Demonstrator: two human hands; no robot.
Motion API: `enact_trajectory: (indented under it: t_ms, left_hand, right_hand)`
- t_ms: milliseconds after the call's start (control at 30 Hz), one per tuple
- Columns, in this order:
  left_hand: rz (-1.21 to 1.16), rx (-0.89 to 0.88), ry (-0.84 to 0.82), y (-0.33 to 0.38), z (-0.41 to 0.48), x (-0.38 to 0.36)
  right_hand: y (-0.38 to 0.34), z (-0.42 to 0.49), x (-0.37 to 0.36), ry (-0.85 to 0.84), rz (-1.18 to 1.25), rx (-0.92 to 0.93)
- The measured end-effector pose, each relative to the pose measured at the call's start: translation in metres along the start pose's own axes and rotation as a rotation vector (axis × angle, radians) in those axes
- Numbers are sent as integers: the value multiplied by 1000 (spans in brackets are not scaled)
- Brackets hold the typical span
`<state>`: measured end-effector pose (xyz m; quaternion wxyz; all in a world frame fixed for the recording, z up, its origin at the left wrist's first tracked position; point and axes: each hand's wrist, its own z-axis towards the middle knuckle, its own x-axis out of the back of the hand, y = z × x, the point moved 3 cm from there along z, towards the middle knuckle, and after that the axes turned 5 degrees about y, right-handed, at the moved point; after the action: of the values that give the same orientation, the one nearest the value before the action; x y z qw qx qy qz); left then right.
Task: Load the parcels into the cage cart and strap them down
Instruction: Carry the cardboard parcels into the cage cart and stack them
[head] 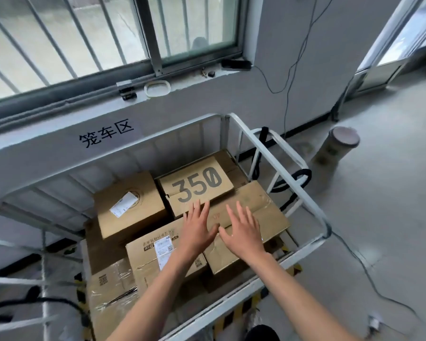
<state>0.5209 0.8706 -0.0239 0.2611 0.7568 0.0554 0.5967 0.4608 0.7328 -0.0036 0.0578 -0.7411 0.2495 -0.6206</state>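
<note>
A white metal cage cart stands below the window, filled with several brown cardboard parcels. A box printed "350" lies on top at the back. A square box with a white label sits to its left. A long taped box lies at the front right, and a printed box with a label sits in front. My left hand and my right hand are over the long box with fingers spread flat, holding nothing. A black strap hangs on the cart's right rail.
A wall with black characters and a barred window rises behind the cart. A cylindrical container stands on the concrete floor to the right. Cables trail across the floor. White rails of another cart are at the left.
</note>
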Motion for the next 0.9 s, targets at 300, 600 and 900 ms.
enact_trajectory:
  t_ms: [300,600,900]
  left_hand:
    - [-25,93,-40,-11,-9,-31]
    - [-108,297,39,-171,11,-12]
    - [37,399,26,-405,83,-4]
  right_hand:
    - [15,14,-26,-120,36,101]
    - [-66,62,-121,-257,-87,196]
    - [-159,187,-249,-303,-180,303]
